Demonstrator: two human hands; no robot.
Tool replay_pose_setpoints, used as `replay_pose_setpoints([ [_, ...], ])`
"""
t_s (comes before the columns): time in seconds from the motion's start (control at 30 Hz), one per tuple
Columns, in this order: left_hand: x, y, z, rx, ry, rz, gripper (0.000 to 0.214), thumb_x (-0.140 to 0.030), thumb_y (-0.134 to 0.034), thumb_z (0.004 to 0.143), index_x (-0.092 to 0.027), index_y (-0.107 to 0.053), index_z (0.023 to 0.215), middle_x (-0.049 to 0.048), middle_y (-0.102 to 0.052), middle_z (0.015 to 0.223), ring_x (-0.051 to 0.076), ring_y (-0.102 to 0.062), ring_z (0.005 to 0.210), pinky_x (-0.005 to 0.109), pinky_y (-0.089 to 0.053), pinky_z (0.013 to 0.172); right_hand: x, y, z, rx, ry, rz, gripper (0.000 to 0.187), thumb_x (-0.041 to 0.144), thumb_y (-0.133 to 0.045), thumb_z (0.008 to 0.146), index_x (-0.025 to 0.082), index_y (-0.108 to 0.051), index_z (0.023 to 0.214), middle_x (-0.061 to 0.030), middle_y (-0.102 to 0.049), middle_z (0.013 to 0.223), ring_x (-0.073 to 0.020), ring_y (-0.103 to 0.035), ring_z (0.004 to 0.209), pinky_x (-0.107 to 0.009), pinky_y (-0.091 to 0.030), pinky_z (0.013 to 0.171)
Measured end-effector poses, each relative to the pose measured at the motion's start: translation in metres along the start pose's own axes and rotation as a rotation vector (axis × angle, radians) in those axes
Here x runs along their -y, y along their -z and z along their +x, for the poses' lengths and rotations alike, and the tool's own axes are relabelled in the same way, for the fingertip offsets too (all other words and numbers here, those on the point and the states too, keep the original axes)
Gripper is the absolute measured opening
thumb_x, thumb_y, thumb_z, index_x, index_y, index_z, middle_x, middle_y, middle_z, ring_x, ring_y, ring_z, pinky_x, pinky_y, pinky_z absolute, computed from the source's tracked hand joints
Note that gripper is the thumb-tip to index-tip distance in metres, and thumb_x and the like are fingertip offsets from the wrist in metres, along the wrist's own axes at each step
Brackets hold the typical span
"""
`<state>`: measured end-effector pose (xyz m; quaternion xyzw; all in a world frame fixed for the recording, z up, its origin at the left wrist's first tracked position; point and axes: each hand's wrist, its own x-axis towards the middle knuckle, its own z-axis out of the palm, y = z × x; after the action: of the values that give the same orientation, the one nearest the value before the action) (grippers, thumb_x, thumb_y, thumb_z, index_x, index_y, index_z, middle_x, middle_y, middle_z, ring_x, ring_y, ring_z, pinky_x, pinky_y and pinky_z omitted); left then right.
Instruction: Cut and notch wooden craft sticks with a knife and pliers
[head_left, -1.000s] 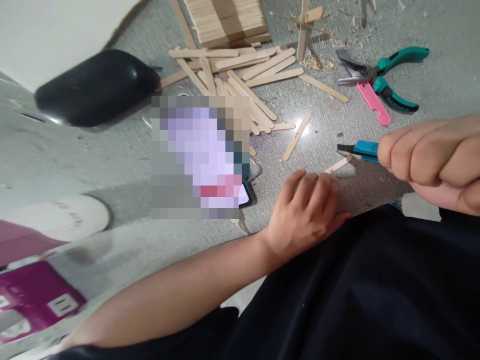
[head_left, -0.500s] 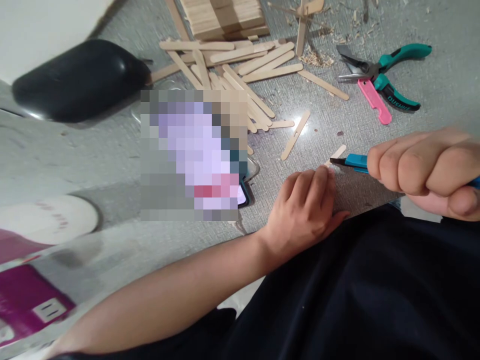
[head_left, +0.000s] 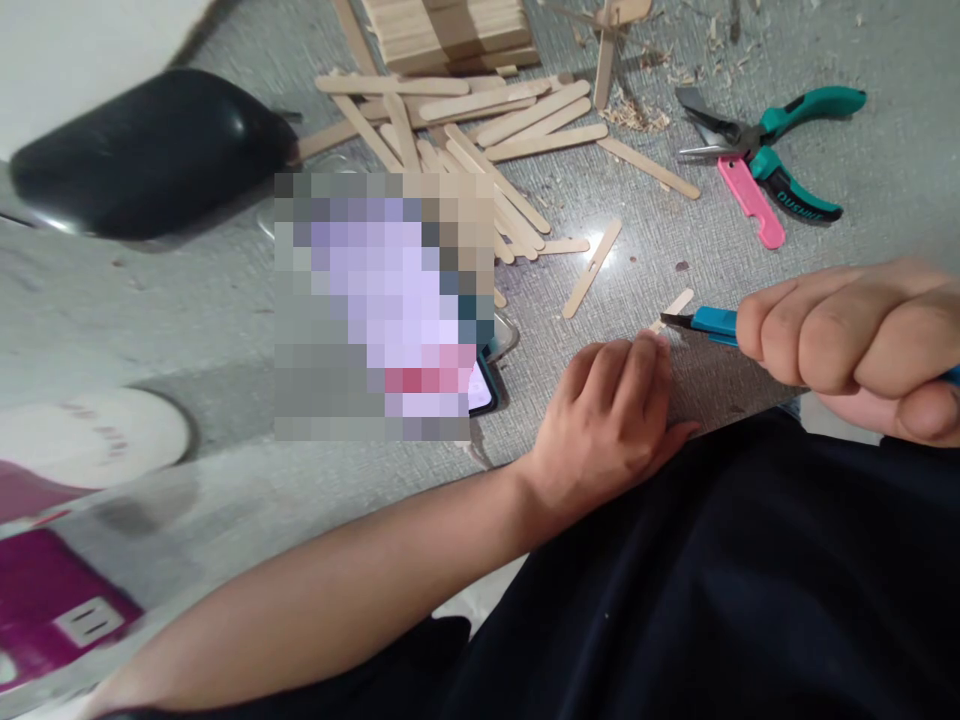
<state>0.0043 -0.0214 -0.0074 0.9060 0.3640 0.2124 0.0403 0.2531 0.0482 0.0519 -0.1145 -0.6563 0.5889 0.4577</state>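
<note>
My left hand (head_left: 611, 410) rests on the table with its fingers bent down over a wooden craft stick (head_left: 680, 302). Only the far end of that stick shows past the fingertips; the rest is hidden. Wrapped around a blue utility knife (head_left: 714, 324) is my right hand (head_left: 847, 345). The knife's dark blade points left, its tip at the stick just beyond my left fingers. Another craft stick (head_left: 592, 270), with a small hole in its middle, lies apart a little farther off.
Loose craft sticks (head_left: 517, 150) are heaped ahead, before a stacked bundle (head_left: 450, 35). Pliers (head_left: 742, 140) with green handles lie by a pink cutter (head_left: 752, 205) at the far right. A partly blurred phone (head_left: 484, 390) sits left of my hand, near a black rounded object (head_left: 157, 155).
Both hands and the knife are almost where they were, the blade still against the stick. The view has shifted very slightly.
</note>
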Motion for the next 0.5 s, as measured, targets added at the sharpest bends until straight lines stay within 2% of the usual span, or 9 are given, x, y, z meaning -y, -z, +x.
replay_pose_setpoints([
  [0.2, 0.0, -0.001, 0.0, -0.011, -0.002, 0.011, 0.07, -0.061, -0.055, 0.122, 0.002, -0.076, 0.145, 0.0263, -0.085, 0.127, 0.035, -0.072, 0.106, 0.049, -0.062, 0.092, 0.0, 0.002, 0.001, 0.033, 0.047, -0.031, 0.045, 0.028, -0.066, 0.12, 0.023, -0.047, 0.079, 0.0079, -0.04, 0.076, -0.0073, -0.048, 0.065, -0.03, -0.048, 0.071],
  [0.37, -0.001, -0.002, -0.001, 0.003, 0.019, -0.02, 0.069, -0.061, -0.054, 0.122, -0.001, -0.074, 0.151, 0.0263, -0.085, 0.13, 0.035, -0.073, 0.108, 0.05, -0.062, 0.093, 0.007, 0.013, -0.003, 0.138, -0.127, -0.071, 0.047, 0.036, -0.054, 0.125, 0.025, -0.045, 0.08, 0.0064, -0.04, 0.076, -0.0106, -0.053, 0.069, -0.034, -0.051, 0.078],
  [0.5, -0.001, -0.001, -0.002, -0.005, 0.008, -0.006, 0.071, -0.062, -0.057, 0.121, 0.002, -0.075, 0.148, 0.0268, -0.085, 0.128, 0.035, -0.073, 0.106, 0.049, -0.062, 0.091, 0.01, 0.018, -0.004, 0.189, -0.125, -0.078, 0.047, 0.039, -0.05, 0.127, 0.026, -0.043, 0.082, 0.0063, -0.039, 0.075, -0.0113, -0.051, 0.069, -0.035, -0.052, 0.078],
])
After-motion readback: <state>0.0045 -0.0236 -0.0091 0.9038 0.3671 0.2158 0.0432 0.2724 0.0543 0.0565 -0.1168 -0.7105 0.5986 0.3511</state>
